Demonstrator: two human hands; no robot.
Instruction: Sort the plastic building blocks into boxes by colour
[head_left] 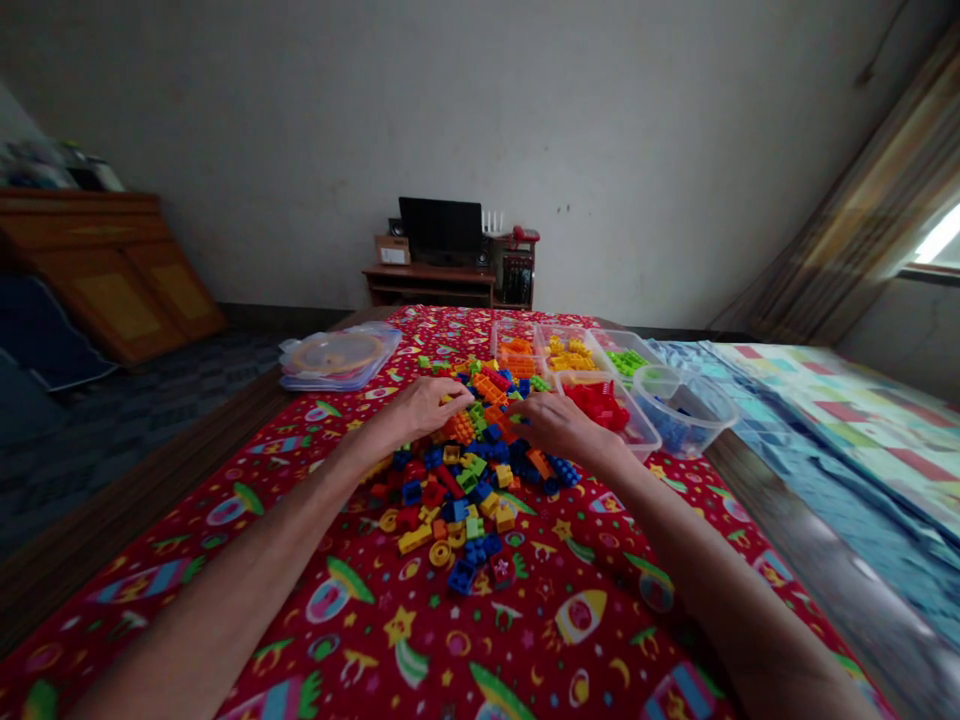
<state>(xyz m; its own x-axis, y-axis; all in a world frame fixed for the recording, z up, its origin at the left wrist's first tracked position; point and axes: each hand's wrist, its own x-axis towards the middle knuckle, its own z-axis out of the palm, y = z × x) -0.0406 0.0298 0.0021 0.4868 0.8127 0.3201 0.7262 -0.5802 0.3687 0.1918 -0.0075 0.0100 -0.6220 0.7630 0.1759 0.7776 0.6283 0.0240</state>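
Observation:
A loose pile of coloured toy building bricks (454, 480) lies on the red patterned tablecloth (480, 660), mixing blue, yellow, orange, red and green pieces. At the pile's left far side is my left hand (429, 408), its fingers stretched over the bricks with a gap between them and no brick seen in them. My right hand (553, 418) reaches into the pile from the right, fingers bent down and drawn together. Orange bricks (505, 424) lie at its fingertips; whether one is gripped is hidden.
Right of the pile stand clear plastic boxes holding orange bricks (516, 352), yellow bricks (570, 355), green bricks (624, 363) and red bricks (600, 402). Blue bricks sit in a round clear tub (694, 405). Stacked plastic lids (341, 358) lie at the table's left edge.

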